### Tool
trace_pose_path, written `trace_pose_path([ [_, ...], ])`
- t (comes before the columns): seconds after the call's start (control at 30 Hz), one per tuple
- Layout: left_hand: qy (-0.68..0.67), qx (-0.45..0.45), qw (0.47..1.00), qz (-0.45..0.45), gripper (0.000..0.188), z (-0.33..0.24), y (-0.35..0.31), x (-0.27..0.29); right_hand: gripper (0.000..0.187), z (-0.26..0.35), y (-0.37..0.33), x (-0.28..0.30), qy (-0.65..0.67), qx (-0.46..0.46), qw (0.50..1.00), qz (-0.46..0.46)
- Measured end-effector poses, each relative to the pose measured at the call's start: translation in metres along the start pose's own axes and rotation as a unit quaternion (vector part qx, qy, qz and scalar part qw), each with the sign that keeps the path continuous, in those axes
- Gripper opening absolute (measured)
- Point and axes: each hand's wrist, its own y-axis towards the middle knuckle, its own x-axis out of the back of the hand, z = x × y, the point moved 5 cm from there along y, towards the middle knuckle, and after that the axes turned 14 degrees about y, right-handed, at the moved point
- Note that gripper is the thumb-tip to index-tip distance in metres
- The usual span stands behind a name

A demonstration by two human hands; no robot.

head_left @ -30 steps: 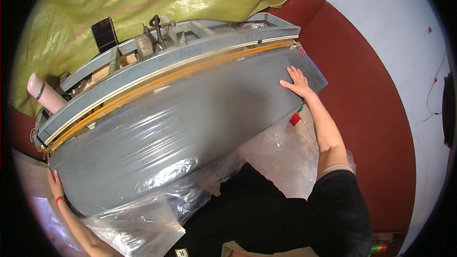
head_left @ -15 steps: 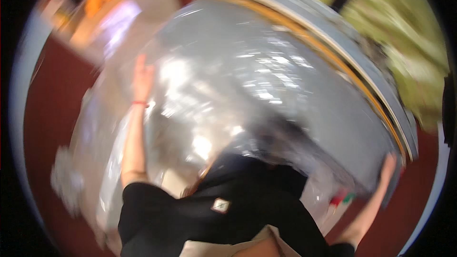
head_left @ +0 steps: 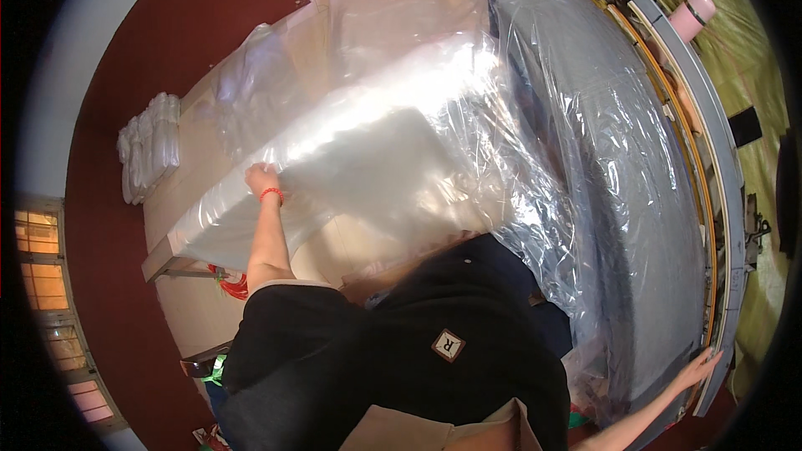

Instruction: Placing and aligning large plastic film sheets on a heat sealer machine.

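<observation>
A large clear plastic sheet [head_left: 376,150] spreads across the pale table and over grey-blue material [head_left: 660,225] on the right. My left hand [head_left: 263,177], with a red bracelet on the wrist, is closed on the plastic sheet at the left, its fingers curled into the film. Low on the right, my right hand [head_left: 695,371] lies at the edge of the long curved-looking rail [head_left: 725,309], fingers stretched out and holding nothing visible. The sheet is wrinkled and shiny between both arms.
Folded clear plastic packs [head_left: 150,149] lie at the table's far left. Beyond the rail are a pink bottle [head_left: 692,15], a black flat piece [head_left: 744,126] and olive-green covering [head_left: 756,225]. Red cord [head_left: 231,282] hangs under the table's left end. The floor is dark red.
My view has swung, so the table and rail appear turned. My left hand has gone from outstretched to closed on the plastic sheet. My right hand stays beside the rail, now lower in view.
</observation>
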Motion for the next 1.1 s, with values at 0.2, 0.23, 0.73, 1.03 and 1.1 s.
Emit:
trace_pose_path([
  [0.2,-0.074,0.122,0.985,-0.094,0.021,0.095,0.034,0.013,0.048,-0.010,-0.003,0.009,0.024,-0.052,0.998,-0.002],
  [0.23,-0.075,0.121,0.986,-0.093,0.021,0.087,0.035,0.023,0.048,-0.011,-0.002,0.013,0.022,-0.052,0.998,-0.003],
  [0.73,-0.463,-0.660,0.516,0.291,0.009,-0.433,-0.267,0.341,0.045,0.397,-0.034,-0.121,0.581,-0.005,0.737,0.345],
  [1.03,-0.532,-0.693,0.453,0.178,0.011,-0.540,-0.347,0.401,0.019,0.339,-0.088,-0.075,0.641,-0.031,0.597,0.482],
  [1.1,-0.563,-0.610,0.530,0.173,0.016,-0.575,-0.308,0.380,0.020,0.273,-0.100,-0.045,0.506,-0.021,0.674,0.538],
])
